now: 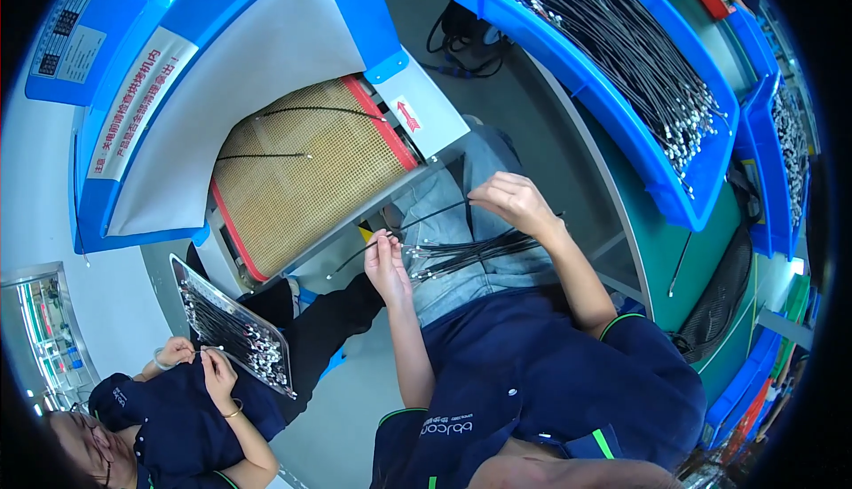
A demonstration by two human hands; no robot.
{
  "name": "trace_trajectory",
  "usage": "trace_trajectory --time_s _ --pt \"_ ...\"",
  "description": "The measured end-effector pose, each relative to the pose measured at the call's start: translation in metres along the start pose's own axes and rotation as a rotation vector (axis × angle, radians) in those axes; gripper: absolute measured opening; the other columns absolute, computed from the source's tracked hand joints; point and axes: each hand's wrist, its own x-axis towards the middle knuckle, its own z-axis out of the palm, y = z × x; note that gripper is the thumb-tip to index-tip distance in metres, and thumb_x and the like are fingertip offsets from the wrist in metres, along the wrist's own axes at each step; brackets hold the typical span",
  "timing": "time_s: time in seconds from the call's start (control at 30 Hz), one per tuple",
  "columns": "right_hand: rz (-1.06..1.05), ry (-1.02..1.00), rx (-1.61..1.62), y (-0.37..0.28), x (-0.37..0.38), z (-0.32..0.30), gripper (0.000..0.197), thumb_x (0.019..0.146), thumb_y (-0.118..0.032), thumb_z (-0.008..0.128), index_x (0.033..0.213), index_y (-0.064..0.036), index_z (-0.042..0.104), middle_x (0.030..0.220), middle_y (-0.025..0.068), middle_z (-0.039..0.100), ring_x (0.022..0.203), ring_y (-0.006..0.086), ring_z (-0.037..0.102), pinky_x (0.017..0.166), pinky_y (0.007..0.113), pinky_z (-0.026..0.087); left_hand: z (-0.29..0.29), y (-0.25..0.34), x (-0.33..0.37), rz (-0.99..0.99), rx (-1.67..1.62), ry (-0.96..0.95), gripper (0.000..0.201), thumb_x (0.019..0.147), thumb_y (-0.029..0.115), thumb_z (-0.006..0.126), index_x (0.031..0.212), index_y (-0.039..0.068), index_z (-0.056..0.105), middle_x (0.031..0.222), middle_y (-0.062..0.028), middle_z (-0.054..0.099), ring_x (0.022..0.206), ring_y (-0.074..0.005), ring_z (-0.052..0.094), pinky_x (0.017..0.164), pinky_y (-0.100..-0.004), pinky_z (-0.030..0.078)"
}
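A thin black cable (431, 217) with small end connectors is stretched at a slant between my hands, above my lap. My left hand (385, 269) is closed, pinching it partway along, and one end sticks out past the fingers to the lower left. Higher and to the right, the fingers of my right hand (509, 201) are closed around the other stretch; they hide that end. Across my thighs lies a bundle of similar black cables (484, 249), its light-coloured connectors pointing left and its right part passing behind my right forearm.
Ahead stands a blue machine (373, 23) with a tan mesh conveyor belt (306, 187) carrying two black cables. On the right, a large blue bin (577, 94) full of cables rests on a green table (661, 263). At lower left, a co-worker handles a cable over a tray (288, 356) of cables.
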Motion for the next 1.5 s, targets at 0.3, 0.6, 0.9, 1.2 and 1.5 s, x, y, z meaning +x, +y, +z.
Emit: trace_trajectory --time_s 0.3,0.6,0.9,1.2,1.5 --pt "-0.038 0.022 -0.009 0.003 -0.005 -0.001 0.017 0.073 -0.004 0.072 0.089 -0.0052 0.067 0.082 0.0048 0.065 0.071 0.0204 0.061 0.062 0.032 0.052 0.004 0.005 -0.003 0.013 0.003 0.007 0.020 0.096 0.012 0.056 0.110 -0.002 0.059 0.094 -0.0071 0.062 0.085 -0.0113 0.061 0.077 -0.0218 0.052" --pt "-0.056 0.067 -0.010 0.002 -0.010 0.000 0.015 0.075 -0.006 0.072 0.089 -0.0053 0.069 0.080 0.0048 0.065 0.069 0.0203 0.061 0.060 0.031 0.051 0.008 0.006 -0.003 0.022 0.007 -0.007 0.019 0.096 0.011 0.056 0.110 -0.002 0.059 0.094 -0.0070 0.063 0.084 -0.0111 0.061 0.077 -0.0216 0.052" --pt "0.151 -0.028 0.169 0.005 -0.013 -0.004 0.012 0.078 -0.011 0.072 0.086 -0.0036 0.068 0.078 0.0074 0.064 0.070 0.0237 0.061 0.065 0.034 0.051 0.009 0.006 -0.004 0.021 0.015 -0.004 0.016 0.096 0.009 0.056 0.108 -0.002 0.060 0.094 -0.0063 0.062 0.083 -0.0107 0.060 0.076 -0.0220 0.052" --pt "0.188 -0.074 0.282 0.006 -0.014 -0.005 0.011 0.080 -0.012 0.071 0.086 -0.0031 0.068 0.074 0.0092 0.061 0.068 0.0251 0.059 0.062 0.035 0.049 0.006 0.006 -0.004 0.020 0.021 -0.025 0.016 0.096 0.008 0.055 0.108 -0.002 0.060 0.095 -0.0063 0.062 0.083 -0.0107 0.060 0.077 -0.0222 0.052" --pt "0.211 -0.121 0.262 0.006 -0.014 -0.011 0.012 0.081 -0.014 0.071 0.087 -0.0042 0.069 0.071 0.0092 0.058 0.065 0.0246 0.058 0.061 0.035 0.047 0.004 0.005 -0.004 0.018 0.032 -0.028 0.017 0.096 0.010 0.056 0.108 -0.002 0.059 0.093 -0.0072 0.062 0.082 -0.0111 0.061 0.076 -0.0220 0.052"
